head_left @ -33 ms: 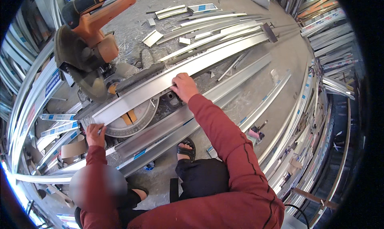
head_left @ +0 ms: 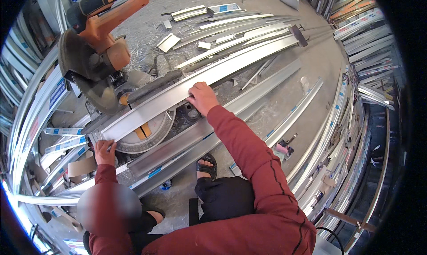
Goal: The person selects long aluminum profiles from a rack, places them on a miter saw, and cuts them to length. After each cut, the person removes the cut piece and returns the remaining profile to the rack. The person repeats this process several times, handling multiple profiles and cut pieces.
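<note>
A long silvery metal profile (head_left: 178, 95) lies across the bed of an orange and black mitre saw (head_left: 102, 37), running from lower left to upper right. My right hand (head_left: 202, 98) grips its near edge, fingers on top, right of the round turntable (head_left: 153, 132). At the profile's left end, my left hand (head_left: 105, 151) is closed with its fingertips at the corner; the thumb side is partly hidden. The saw's blade (head_left: 100, 92) is raised behind the profile, apart from both hands. A dark fence (head_left: 147, 92) runs along the profile's far side.
More long profiles (head_left: 235, 110) lie between the saw and my feet. Offcuts (head_left: 169, 42) and shavings are scattered on the floor beyond. Stacked profiles (head_left: 333, 135) line the right, with others (head_left: 38, 117) at the left. A dark block (head_left: 299, 36) stands at the profile's far end.
</note>
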### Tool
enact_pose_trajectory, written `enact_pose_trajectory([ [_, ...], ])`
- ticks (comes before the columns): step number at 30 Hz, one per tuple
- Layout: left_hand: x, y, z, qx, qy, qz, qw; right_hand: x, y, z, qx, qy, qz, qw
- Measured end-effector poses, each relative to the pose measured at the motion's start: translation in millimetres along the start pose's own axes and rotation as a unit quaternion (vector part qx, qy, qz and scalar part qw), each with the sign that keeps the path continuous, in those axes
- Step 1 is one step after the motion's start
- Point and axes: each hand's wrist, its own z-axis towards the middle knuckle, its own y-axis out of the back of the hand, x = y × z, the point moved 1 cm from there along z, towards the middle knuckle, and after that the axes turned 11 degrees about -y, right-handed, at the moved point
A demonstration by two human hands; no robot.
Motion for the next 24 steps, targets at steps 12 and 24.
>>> enact_pose_trajectory([
  [12,-40.7,-31.6,55.3,-0.038,0.023,-0.059,0.997,-38.3,22.6,21.9,-0.037,-0.098,0.010,0.994],
  [24,-49.6,-36.0,53.2,-0.012,0.037,-0.036,0.999,2.8,19.4,19.7,-0.071,0.020,-0.068,0.995],
])
